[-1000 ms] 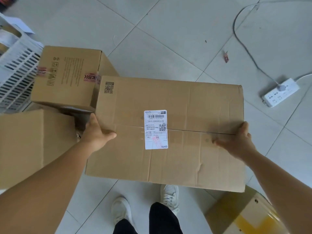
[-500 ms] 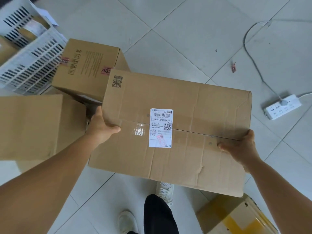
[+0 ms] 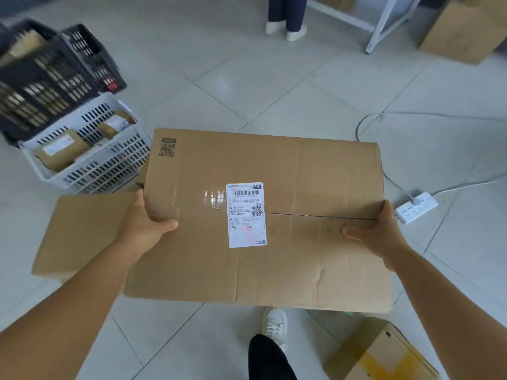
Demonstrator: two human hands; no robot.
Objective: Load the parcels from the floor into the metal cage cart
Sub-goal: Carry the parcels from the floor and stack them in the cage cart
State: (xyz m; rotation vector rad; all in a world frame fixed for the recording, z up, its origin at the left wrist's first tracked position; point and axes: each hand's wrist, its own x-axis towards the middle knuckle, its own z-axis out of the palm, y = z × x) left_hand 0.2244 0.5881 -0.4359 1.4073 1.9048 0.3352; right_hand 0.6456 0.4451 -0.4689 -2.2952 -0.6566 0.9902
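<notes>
Now the big cardboard parcel (image 3: pixel 263 220) is up off the floor and carried between my two hands, its labelled top facing me. My left hand (image 3: pixel 149 224) grasps the left edge, thumb lying across the top face and the fingers hidden under the side. My right hand (image 3: pixel 380 233) grips the right edge the same way, thumb on top beside the taped seam. The white shipping label (image 3: pixel 246 215) sits midway between my hands.

Since half a second ago the parcel has risen and my head has lifted with it: the smaller box that showed just beyond my left hand is now hidden behind the parcel, and far more of the room shows ahead. Below and outward of my left hand, another flat carton (image 3: pixel 82 231) lies on the tiles. Beyond that hand stands a white slatted basket (image 3: pixel 90 163) with small packets in it, and further on a pair of dark crates (image 3: pixel 49 80). Just out from my right hand, a white power strip (image 3: pixel 416 207) and its cable lie on the floor. Beneath the parcel's near edge I see my shoe (image 3: pixel 275 323) and a yellow-taped box (image 3: pixel 381 352).

I judge the pick-up done and the carry begun. No metal cage cart shows here, so I must turn to find it, minding the cable underfoot.
</notes>
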